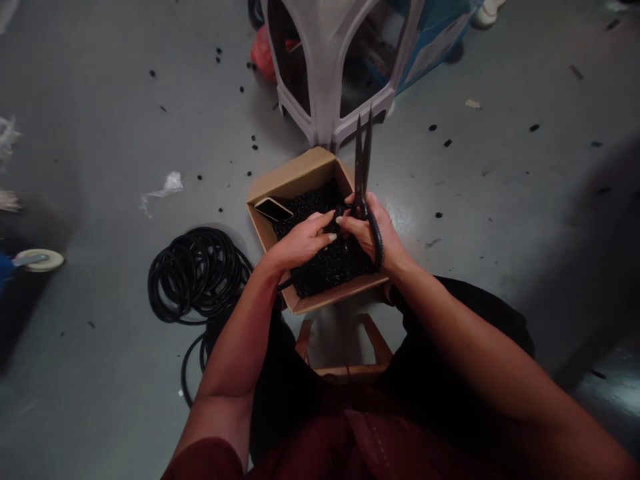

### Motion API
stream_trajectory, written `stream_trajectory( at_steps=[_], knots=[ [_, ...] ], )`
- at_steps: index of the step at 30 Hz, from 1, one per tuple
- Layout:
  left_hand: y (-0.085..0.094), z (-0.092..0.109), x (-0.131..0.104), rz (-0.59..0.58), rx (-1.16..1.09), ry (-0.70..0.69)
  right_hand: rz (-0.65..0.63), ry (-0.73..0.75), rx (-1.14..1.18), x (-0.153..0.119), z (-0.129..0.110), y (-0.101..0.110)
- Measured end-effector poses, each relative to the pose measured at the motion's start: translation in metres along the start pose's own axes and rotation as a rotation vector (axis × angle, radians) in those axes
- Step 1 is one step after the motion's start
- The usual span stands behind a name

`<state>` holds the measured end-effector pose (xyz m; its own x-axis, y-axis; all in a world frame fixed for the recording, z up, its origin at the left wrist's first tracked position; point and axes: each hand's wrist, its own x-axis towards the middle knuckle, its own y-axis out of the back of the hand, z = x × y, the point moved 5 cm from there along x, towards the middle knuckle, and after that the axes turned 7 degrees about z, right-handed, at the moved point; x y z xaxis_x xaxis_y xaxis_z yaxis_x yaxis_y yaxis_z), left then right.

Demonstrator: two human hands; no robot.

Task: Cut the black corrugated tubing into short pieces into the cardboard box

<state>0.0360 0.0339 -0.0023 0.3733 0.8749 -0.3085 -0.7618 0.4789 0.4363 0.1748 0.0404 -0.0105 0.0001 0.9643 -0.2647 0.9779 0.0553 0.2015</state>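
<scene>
My right hand is closed round the black-handled scissors, whose blades point away from me and stand slightly apart. Its thumb and finger also meet at a small dark piece by my left fingertips. Over the box, my left hand has its fingers bent together at that same spot; what they hold is too dark to make out. Below both hands is a cardboard box filled with many small black pieces. A black hose passes under my left wrist at the box's near edge.
A coil of black hose lies on the floor to the left. Beyond the box stand a pale plastic stool and a blue box. A dark rectangular phone-like object rests inside the box's left corner. Black bits dot the floor.
</scene>
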Motion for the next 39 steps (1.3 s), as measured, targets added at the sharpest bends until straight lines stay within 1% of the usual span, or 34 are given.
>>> stream_trajectory(
  at_steps=[4,6,8,11,13,16,18,20,23,25,28,32,35,39],
  knots=[
    [-0.014,0.007,-0.002,-0.053,-0.342,0.095,0.030,-0.024,0.009,0.000,0.000,0.004],
    [-0.018,0.009,-0.002,-0.055,-0.446,0.143,0.034,-0.042,0.026,0.002,-0.001,0.007],
    [-0.019,0.010,-0.002,-0.047,-0.489,0.181,0.051,-0.038,0.034,0.005,-0.002,0.010],
    [-0.019,0.010,0.000,-0.038,-0.519,0.196,0.082,-0.031,0.070,0.012,0.001,0.014],
    [-0.018,0.008,0.001,0.004,-0.528,0.197,0.093,-0.049,0.128,0.015,0.004,0.015],
    [-0.015,0.004,0.002,0.125,-0.468,0.175,0.093,-0.070,0.255,0.016,0.008,0.012],
    [-0.012,0.003,0.002,0.198,-0.348,0.135,0.080,-0.062,0.321,0.016,0.010,0.009],
    [-0.006,0.003,0.001,0.247,-0.196,0.098,0.069,-0.060,0.344,0.017,0.012,0.007],
    [0.008,0.002,-0.002,0.294,-0.022,0.075,0.064,-0.100,0.348,0.017,0.016,0.005],
    [0.021,-0.001,-0.003,0.338,0.030,0.093,0.045,-0.131,0.329,0.016,0.018,0.003],
    [0.044,-0.005,-0.007,0.409,0.056,0.125,-0.037,-0.121,0.199,0.009,0.015,-0.001],
    [0.065,-0.004,-0.012,0.433,0.137,0.097,-0.156,-0.017,-0.128,-0.004,0.011,-0.010],
    [0.071,-0.001,-0.015,0.424,0.204,0.109,-0.210,0.034,-0.282,-0.010,0.012,-0.015],
    [0.070,0.003,-0.016,0.380,0.223,0.110,-0.246,0.066,-0.358,-0.013,0.010,-0.017]
  ],
)
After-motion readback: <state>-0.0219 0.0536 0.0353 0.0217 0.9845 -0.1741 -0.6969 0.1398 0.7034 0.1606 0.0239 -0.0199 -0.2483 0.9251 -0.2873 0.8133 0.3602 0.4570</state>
